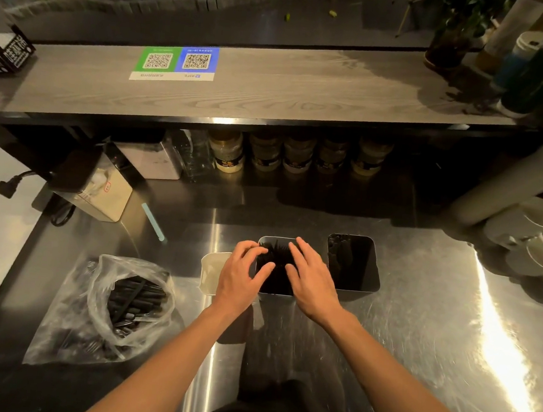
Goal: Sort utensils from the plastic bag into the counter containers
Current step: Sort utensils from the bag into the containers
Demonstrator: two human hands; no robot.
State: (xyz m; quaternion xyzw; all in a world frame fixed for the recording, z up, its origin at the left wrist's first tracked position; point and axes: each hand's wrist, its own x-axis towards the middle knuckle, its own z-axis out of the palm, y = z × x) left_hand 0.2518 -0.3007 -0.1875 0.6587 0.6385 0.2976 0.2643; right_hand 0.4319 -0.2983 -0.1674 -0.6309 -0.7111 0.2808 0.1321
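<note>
Both hands sit over the middle container on the steel desk. The right hand is spread flat on the black utensils standing upright inside. The left hand bends over the left rim, and I can't tell if it's pinching anything. More black utensils lie slanted in the plastic bag on the left. The green-and-blue QR sign on the shelf has print too small to read.

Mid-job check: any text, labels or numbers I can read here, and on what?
No text can be quoted.
QR sign on the wooden shelf: two codes, captions too small.
Black box, far left: white characters, blurred.
Jars under the shelf: labels blurred.
</note>
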